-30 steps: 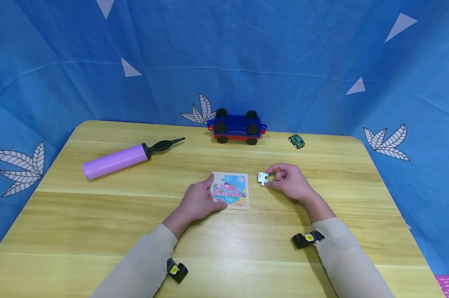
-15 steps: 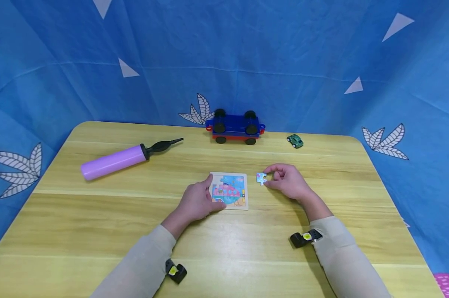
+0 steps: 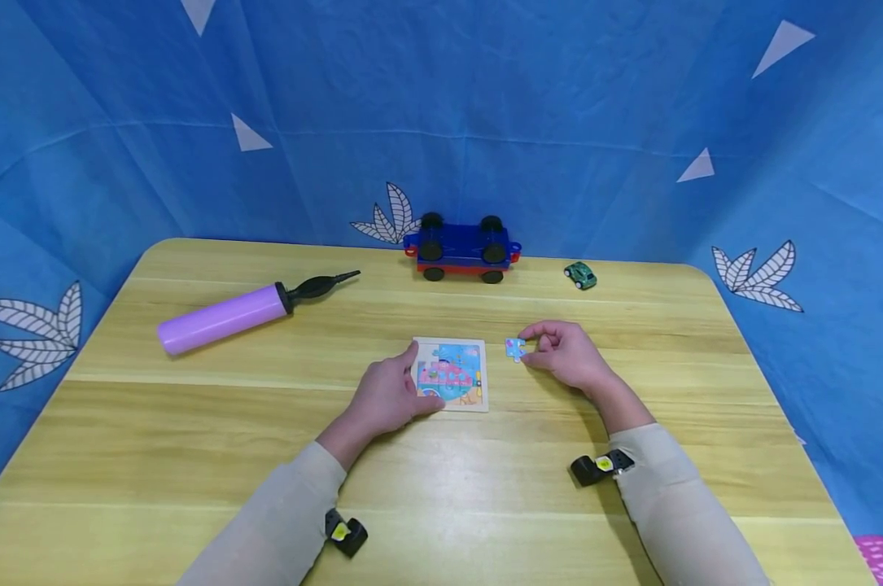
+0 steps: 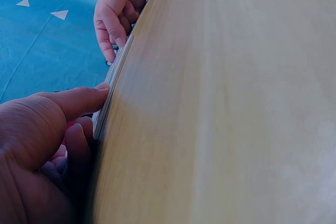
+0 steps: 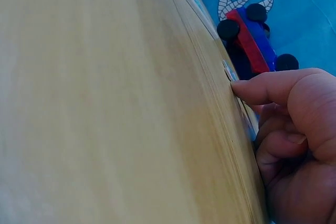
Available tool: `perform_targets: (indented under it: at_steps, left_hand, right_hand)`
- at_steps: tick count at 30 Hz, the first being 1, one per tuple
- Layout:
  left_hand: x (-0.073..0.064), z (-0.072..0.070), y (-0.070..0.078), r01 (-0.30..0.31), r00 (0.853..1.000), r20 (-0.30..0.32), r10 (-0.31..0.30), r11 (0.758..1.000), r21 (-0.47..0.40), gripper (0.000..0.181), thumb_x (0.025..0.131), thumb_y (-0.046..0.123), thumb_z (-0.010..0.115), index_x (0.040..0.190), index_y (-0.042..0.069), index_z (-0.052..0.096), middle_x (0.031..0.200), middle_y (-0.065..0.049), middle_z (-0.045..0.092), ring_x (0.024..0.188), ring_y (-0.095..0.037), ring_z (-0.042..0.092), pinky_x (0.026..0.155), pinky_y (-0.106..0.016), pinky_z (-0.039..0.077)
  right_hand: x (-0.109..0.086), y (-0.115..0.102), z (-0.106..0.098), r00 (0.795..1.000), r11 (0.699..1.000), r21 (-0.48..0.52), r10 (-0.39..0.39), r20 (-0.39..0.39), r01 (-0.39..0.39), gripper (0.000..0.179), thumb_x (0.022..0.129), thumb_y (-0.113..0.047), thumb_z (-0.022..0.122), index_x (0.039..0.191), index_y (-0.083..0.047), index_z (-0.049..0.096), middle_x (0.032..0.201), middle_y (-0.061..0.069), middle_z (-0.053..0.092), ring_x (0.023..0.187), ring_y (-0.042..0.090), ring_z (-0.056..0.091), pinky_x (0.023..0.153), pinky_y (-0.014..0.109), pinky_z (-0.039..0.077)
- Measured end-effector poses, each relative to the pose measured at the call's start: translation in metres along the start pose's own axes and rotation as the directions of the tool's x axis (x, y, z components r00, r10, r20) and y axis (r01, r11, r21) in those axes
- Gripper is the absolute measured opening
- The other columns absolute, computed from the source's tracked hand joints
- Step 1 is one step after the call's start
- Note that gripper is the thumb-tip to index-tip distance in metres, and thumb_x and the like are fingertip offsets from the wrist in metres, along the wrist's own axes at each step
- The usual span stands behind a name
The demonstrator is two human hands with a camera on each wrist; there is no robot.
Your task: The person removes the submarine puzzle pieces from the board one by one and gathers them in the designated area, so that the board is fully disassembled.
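A small square jigsaw puzzle in a pale wooden tray [image 3: 485, 376] lies on the table, its picture pink and blue with a bare patch at the upper left. My left hand [image 3: 382, 396] holds the tray's left side, index finger by the upper corner and thumb on the lower edge. Just right of the tray, my right hand [image 3: 571, 358] pinches a light blue puzzle piece [image 3: 513, 348] between thumb and index finger. From the left wrist, the tray shows edge-on beside the thumb [image 4: 86, 100]. In the right wrist view, the thumb [image 5: 262, 86] is at the piece's edge, low over the wood.
Toward the back lie a purple hand pump [image 3: 221, 320] with a black nozzle, a blue and red toy wagon [image 3: 459, 244] with black wheels and a small green toy car [image 3: 580, 275]. A blue patterned cloth [image 3: 558, 98] hangs behind the wooden table [image 3: 441, 496].
The puzzle piece in my right fingers has turned slightly and looks bluer than a second ago. My left hand stays on the tray; the head view has shifted a little.
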State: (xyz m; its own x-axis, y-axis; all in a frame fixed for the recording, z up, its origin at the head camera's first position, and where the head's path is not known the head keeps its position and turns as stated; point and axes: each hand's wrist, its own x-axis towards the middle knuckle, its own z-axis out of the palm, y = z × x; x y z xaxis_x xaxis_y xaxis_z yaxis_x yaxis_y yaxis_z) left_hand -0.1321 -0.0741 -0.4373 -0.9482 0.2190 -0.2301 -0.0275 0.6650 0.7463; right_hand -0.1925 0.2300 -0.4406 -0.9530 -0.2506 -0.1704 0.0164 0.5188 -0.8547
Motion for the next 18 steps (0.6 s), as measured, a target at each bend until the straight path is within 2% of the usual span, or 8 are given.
perform_targets:
  at_steps: [18]
  left_hand:
    - [-0.0003, -0.0008, 0.0023, 0.005, 1.000, 0.004, -0.005, 1.000, -0.001, 0.104, 0.077, 0.035, 0.088, 0.156, 0.001, 0.029, 0.059, 0.000, 0.052, 0.050, -0.013, 0.044, 0.051, -0.030, 0.033]
  right_hand:
    - [-0.0020, -0.0032, 0.0006, 1.000, 0.999, 0.054, 0.002, -0.023, -0.001, 0.031, 0.086, -0.005, 0.076, 0.115, 0.002, 0.068, 0.064, 0.001, 0.041, 0.058, 0.015, 0.038, 0.074, 0.033, 0.039]
